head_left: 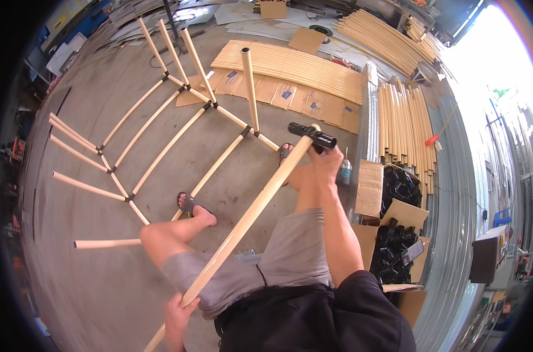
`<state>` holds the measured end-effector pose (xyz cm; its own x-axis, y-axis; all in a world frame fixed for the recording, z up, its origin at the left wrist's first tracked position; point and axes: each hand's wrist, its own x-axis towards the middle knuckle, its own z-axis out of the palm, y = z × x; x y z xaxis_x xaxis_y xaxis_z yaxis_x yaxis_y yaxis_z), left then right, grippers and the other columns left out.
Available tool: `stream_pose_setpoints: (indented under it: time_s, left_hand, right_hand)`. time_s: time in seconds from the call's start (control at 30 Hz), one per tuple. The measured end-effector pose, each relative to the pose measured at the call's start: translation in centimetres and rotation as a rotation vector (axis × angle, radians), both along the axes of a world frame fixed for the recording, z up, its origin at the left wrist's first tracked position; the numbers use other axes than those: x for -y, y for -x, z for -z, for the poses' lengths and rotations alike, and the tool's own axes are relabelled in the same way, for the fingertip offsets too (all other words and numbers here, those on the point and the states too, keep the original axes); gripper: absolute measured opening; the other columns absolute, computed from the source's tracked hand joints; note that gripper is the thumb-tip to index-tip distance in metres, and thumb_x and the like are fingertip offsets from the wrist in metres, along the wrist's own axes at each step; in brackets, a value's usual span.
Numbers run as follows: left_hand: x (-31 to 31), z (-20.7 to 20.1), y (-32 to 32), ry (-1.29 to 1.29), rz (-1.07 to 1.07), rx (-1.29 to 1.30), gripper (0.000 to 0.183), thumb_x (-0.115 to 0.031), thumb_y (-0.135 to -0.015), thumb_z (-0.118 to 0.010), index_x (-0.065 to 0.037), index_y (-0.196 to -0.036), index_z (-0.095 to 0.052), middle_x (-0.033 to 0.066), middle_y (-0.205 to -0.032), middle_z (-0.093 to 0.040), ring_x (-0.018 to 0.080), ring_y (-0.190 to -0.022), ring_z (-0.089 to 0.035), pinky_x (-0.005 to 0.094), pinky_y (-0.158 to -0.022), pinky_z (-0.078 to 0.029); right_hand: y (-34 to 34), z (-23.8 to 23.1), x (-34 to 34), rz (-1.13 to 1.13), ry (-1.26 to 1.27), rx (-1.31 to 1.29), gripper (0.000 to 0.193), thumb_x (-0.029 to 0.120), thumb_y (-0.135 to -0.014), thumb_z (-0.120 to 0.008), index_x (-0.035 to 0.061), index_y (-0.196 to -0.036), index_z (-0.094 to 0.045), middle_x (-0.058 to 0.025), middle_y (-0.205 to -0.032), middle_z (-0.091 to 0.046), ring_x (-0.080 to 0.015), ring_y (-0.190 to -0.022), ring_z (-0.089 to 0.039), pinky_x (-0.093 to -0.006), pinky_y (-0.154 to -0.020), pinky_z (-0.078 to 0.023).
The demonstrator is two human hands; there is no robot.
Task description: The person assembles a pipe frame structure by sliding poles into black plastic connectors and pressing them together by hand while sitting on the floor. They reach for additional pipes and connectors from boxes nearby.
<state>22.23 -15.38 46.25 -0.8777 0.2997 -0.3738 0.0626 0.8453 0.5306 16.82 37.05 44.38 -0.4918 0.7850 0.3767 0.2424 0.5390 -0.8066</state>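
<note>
Nearest the lens, my left hand [178, 317] wraps its fingers shut around the lower part of a long pale wooden pole [249, 217], which runs diagonally up and to the right across my lap. Gripped low like this, the pole is steadied from behind while its far end stays free for work. At that upper end, my right hand [325, 161] closes on a black tubular connector [312, 136], seated crosswise on the pole's tip; fingers curl over it from below, as one holds a fitting square to a shaft. Grey shorts [290, 252] cover my knees under the pole. My sandalled feet [190, 205] rest on the concrete floor [85, 281], beside the frame.

Ahead lies a partly built lattice frame [161, 129] of similar poles joined by small black clamps, one pole standing nearly upright from it. Beyond it, flattened cardboard sheets [296, 94] carry a row of spare poles, and further bundles [404, 126] lie to the right. Open cardboard boxes of black connectors [398, 190] sit just beside my right leg, within arm's reach. A small bottle [345, 172] stands near my right hand.
</note>
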Motion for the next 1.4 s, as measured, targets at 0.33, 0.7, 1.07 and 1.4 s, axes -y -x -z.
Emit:
stream_pose_setpoints:
  time_s: [0.33,0.7,1.07,1.4]
  left_hand:
    - [8.0,2.5,0.5,0.368,-0.034,-0.667,0.028,-0.014,-0.068,-0.076,-0.005,-0.089,-0.059,0.0163,-0.08,-0.06,0.0396,-0.074,-0.056,0.0484,-0.064,-0.043]
    - [6.8,-27.2,11.5,-0.273,-0.488,-1.258,0.009,-0.013,-0.093,-0.064,-0.005,-0.09,-0.063,-0.0023,-0.074,-0.054,0.0051,-0.062,-0.048,0.0226,-0.053,-0.038]
    - [18.7,-38.2,-4.1,-0.239,-0.8,-1.762,0.031,-0.018,-0.099,-0.055,0.002,-0.122,-0.051,0.0064,-0.097,-0.058,0.0163,-0.085,-0.053,0.0311,-0.078,-0.042]
    - [27.6,-9.7,-0.2,-0.359,-1.035,-1.261,0.034,-0.023,-0.1,-0.052,0.006,-0.119,-0.052,0.0124,-0.108,-0.057,0.0247,-0.104,-0.055,0.0377,-0.097,-0.045]
  right_hand:
    - [-1.2,1.9,-9.9,0.143,0.338,-0.356,0.017,0.012,-0.079,-0.08,0.0004,-0.084,-0.068,-0.0027,-0.074,-0.067,-0.0087,-0.068,-0.059,-0.0256,-0.063,-0.046]
    - [-0.5,0.3,1.1,-0.409,0.757,-0.472,0.026,0.0,-0.085,-0.072,-0.0004,-0.11,-0.062,-0.0084,-0.094,-0.069,-0.0166,-0.082,-0.067,-0.0275,-0.072,-0.052]
    - [-1.5,-1.2,6.2,-0.527,0.954,-0.262,0.022,0.006,-0.088,-0.07,-0.0037,-0.105,-0.061,-0.0088,-0.09,-0.068,-0.0184,-0.071,-0.067,-0.0261,-0.06,-0.051]
    - [-13.1,-2.3,-0.8,-0.427,1.07,-0.157,0.019,0.009,-0.087,-0.069,-0.0032,-0.1,-0.062,-0.012,-0.086,-0.068,-0.0165,-0.063,-0.062,-0.0279,-0.05,-0.049]
